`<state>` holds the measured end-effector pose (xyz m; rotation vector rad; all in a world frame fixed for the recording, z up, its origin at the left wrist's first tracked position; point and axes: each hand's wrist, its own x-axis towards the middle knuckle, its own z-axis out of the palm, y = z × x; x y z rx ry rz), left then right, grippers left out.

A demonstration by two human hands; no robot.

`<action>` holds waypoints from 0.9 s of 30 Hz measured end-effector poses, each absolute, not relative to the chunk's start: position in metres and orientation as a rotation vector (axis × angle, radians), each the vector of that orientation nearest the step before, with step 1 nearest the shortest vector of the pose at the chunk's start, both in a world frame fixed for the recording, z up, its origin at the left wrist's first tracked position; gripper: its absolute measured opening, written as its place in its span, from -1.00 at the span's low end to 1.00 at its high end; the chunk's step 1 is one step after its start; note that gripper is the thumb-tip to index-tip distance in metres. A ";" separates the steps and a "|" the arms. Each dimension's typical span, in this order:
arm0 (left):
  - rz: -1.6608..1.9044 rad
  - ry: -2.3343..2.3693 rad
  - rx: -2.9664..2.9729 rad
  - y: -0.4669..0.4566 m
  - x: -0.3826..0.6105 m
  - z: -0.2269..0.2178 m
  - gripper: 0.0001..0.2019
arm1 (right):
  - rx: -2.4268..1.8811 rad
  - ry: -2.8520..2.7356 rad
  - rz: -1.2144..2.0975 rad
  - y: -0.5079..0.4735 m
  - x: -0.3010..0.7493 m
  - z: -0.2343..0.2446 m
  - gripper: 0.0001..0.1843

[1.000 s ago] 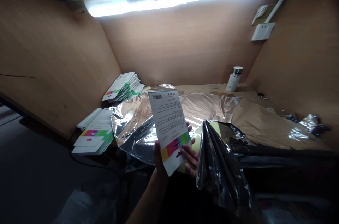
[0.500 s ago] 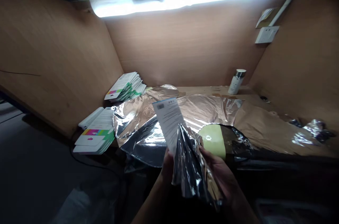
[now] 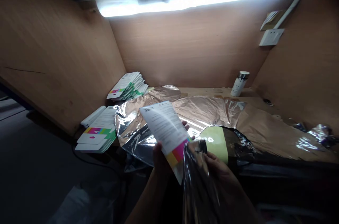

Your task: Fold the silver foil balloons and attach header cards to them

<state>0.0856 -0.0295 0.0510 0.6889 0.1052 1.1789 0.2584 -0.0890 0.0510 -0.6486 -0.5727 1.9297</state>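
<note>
In my left hand [image 3: 162, 160] is a printed plastic packet [image 3: 165, 128], white with dense text and a pink, orange and yellow band near its lower end. The fingers wrap round it, some showing past its right edge. My right hand [image 3: 218, 167] grips the gathered top of a shiny metallic foil balloon [image 3: 197, 178] that hangs down in folds, partly in shadow. The balloon touches or overlaps the packet's lower right edge. Behind both hands, flat metallic foil sheets [image 3: 206, 106] lie across the table, one with a pale yellow-green patch [image 3: 212, 139].
On the left are two stacks of printed white packets, one farther back [image 3: 127, 86] and one nearer [image 3: 97, 130]. A white bottle [image 3: 239, 83] stands at the back right. Crumpled foil [image 3: 321, 134] lies far right. Wooden panels enclose the table, with a socket [image 3: 272, 37] on the wall.
The packet has come out further to the left of the foil, now showing its coloured band. The foil has dropped lower in my right hand. The view has shifted slightly.
</note>
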 end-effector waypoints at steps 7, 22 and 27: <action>1.299 0.121 0.549 -0.033 0.089 0.062 -0.08 | -0.948 -0.906 1.801 -0.068 0.270 0.041 -0.61; 1.379 0.041 0.499 -0.033 0.106 0.036 -0.13 | -1.170 -0.977 1.178 -0.046 0.247 -0.003 -0.51; 1.493 0.152 0.394 -0.024 0.107 0.041 -0.15 | -1.334 -1.251 0.795 -0.048 0.244 0.025 -0.55</action>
